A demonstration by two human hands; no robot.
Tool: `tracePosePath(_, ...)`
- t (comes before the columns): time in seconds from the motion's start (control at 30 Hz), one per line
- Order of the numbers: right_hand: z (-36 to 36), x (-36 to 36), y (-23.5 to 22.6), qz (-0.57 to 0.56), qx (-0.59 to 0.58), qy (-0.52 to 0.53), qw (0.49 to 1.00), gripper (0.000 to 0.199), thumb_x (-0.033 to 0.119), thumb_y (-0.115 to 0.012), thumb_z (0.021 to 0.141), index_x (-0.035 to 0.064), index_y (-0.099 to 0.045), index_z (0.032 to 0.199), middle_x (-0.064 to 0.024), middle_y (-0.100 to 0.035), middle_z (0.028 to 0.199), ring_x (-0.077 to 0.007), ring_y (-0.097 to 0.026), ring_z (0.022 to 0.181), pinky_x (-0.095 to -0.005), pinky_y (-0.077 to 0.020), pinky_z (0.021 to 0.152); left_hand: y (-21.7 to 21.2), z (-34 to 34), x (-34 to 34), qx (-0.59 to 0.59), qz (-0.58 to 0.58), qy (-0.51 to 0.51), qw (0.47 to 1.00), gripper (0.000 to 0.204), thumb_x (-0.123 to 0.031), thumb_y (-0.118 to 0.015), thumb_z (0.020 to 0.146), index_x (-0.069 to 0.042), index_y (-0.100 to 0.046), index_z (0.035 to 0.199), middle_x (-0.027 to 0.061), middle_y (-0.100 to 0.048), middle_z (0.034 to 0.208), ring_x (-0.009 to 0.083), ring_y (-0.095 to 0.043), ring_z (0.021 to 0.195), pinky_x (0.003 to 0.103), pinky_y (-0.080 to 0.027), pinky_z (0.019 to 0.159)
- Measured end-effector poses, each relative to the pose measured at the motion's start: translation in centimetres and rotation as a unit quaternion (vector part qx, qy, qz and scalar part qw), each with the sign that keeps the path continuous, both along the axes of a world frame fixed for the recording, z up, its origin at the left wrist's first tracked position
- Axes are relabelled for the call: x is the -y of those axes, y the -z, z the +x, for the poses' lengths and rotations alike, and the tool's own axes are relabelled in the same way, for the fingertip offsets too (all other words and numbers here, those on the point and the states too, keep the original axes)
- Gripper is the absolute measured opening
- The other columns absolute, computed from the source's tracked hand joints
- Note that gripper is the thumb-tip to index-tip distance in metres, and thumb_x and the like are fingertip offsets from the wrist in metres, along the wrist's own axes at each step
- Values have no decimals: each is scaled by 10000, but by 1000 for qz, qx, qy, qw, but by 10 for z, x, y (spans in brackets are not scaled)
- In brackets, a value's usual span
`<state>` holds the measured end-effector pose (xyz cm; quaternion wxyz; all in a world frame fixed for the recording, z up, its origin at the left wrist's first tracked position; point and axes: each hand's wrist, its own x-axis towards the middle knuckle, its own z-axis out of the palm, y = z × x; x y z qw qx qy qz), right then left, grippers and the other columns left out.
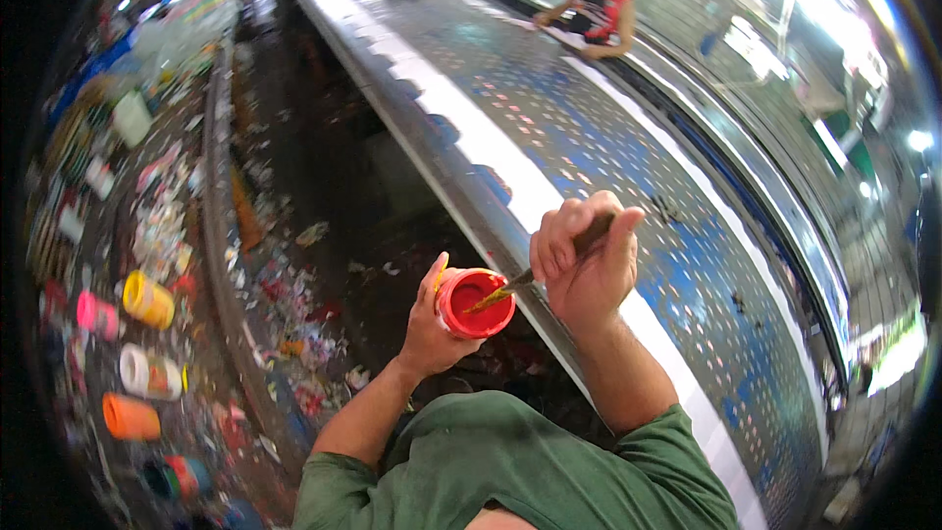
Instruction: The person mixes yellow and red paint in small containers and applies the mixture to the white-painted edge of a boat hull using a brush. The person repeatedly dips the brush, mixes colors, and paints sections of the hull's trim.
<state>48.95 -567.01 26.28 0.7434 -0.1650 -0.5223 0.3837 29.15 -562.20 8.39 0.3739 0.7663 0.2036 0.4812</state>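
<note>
The red pot [483, 335] is in the left hand [428, 327], with fingers around its side and its mouth facing up. The right hand [589, 270], up and to the right, grips a stick [522, 281] slanting down-left into the red paint [468, 294]. The long counter [488, 155] runs along the right.

Passable along the dark gap [365, 172] left of the bench [667, 344]; blocked over its near end by the red pot [459, 330] and slanting tool [514, 285], farther left by tubs [149, 300].
</note>
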Motion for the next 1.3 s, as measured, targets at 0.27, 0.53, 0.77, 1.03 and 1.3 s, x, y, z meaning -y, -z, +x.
tracePosePath(0.27,16,-34,55,-138,124,127,974,476,266,-567,1202,-26,-605,1576,-197,-733,1425,-272,-712,1286,-426,-579,1079,4,-94,59,-11,-79,-294,953,1356,-80,-1014,703,-59,-214,1798,128,-634,1543,272,-600,1475,447,-391,1335)
tracePosePath(0.53,100,-74,136,-251,76,39,964,396,178,-663,1161,-3,-644,1512,-151,-743,1389,-228,-737,1190,-360,-598,976,35,-190,160,232,-15,-570,788,1267,18,-992,731,-29,-245,1753,172,-577,1614,296,-597,1498,485,-449,1306)
tracePosePath(0.77,110,-90,163,-299,68,46,951,412,180,-707,1127,13,-658,1500,-134,-733,1413,-190,-727,1157,-341,-570,968,60,-249,288,256,9,-743,618,1273,107,-942,725,-50,-207,1752,158,-562,1595,289,-623,1429,466,-533,1209)
tracePosePath(1.03,50,-88,149,-262,109,-9,959,361,174,-739,1118,35,-709,1450,-108,-765,1346,-180,-754,1097,-331,-610,886,94,-289,366,343,40,-765,544,1238,212,-820,783,-232,-216,1768,170,-671,1379,302,-759,923,404,-659,652)
tracePosePath(1.3,-76,-50,100,-136,270,-83,950,228,74,-708,1093,7,-735,1309,-99,-764,1255,-185,-750,1059,-318,-609,861,143,-317,402,224,-67,-810,537,1428,117,-967,740,-101,-77,1835,176,-354,1790,320,-497,1560,480,-481,1278)
